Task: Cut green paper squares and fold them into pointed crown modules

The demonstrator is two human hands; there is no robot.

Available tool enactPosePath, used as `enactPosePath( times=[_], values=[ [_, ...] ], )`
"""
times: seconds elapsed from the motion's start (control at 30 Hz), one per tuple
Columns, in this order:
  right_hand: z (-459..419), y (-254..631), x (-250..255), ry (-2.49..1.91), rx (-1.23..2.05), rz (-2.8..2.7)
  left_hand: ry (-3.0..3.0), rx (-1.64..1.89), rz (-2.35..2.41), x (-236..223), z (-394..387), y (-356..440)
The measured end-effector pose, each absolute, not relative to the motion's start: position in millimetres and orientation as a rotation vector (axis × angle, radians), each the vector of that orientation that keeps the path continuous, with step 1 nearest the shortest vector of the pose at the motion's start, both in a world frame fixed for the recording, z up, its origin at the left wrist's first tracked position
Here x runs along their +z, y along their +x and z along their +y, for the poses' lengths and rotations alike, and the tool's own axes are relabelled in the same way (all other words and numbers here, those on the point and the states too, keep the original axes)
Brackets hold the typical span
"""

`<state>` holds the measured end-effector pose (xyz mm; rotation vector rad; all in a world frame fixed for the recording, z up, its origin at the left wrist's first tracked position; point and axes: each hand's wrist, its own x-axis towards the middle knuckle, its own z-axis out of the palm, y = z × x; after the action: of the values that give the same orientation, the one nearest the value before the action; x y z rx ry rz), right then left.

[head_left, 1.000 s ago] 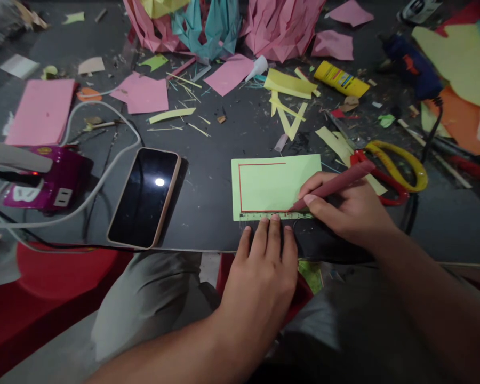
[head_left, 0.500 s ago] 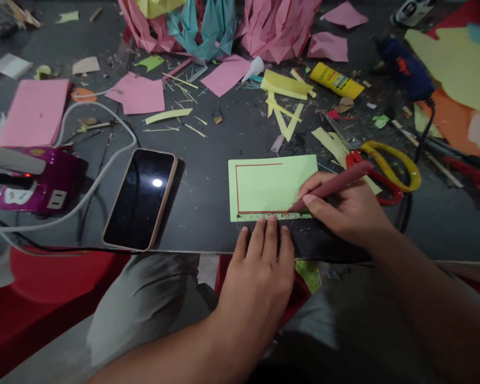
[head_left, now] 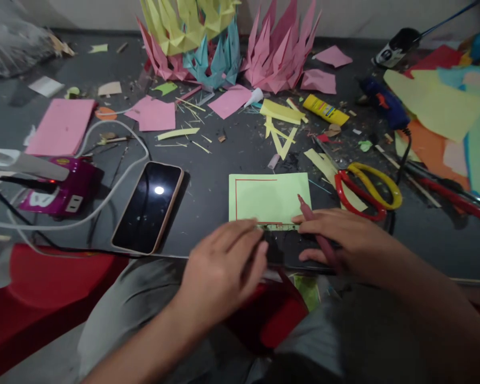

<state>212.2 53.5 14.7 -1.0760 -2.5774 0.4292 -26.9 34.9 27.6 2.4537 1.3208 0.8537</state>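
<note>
A light green paper card (head_left: pixel 266 200) lies near the table's front edge, with red lines along its left side and parts of its top and bottom. A clear ruler (head_left: pixel 280 228) lies along its lower edge, mostly hard to make out against the dark table. My left hand (head_left: pixel 224 261) is curled at the ruler's left end, fingertips over the card's lower left part and thumb below. My right hand (head_left: pixel 340 234) keeps a maroon pen (head_left: pixel 318 232) between its fingers, tip up over the card, while its fingertips touch the card's lower right corner by the ruler.
A phone (head_left: pixel 148 208) and a purple power adapter (head_left: pixel 60 186) with cables lie left. Scissors (head_left: pixel 368 189), a glue stick (head_left: pixel 326 109) and a glue gun (head_left: pixel 386 104) lie right. Folded paper pieces (head_left: pixel 280 53) stand behind, among paper scraps.
The pen has lifted off the bottom line and tilted back in my right hand. My left hand has shifted left and curled from lying flat. The camera view has tilted up.
</note>
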Motion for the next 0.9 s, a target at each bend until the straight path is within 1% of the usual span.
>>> enactPosePath(
  times=[0.13,0.37,0.6,0.77,0.9],
  values=[
    [48.5,209.8,15.0,-1.081,0.470,-2.576,2.450,0.818,1.514,25.5,53.0,-48.8],
    [46.4,207.2,13.9,-1.066,0.427,-2.659,2.647,0.458,1.342,5.3,65.0,-68.1],
    [43.2,210.0,17.9,-1.017,0.544,-2.672,2.738,0.360,1.325,6.0,65.3,-67.8],
    [40.7,206.9,18.6,-1.016,0.450,-2.748,2.791,0.237,1.330,9.8,67.0,-64.4],
    [41.7,214.7,19.9,-1.025,0.460,-2.655,2.804,0.267,1.348,10.4,65.3,-62.4]
  ],
)
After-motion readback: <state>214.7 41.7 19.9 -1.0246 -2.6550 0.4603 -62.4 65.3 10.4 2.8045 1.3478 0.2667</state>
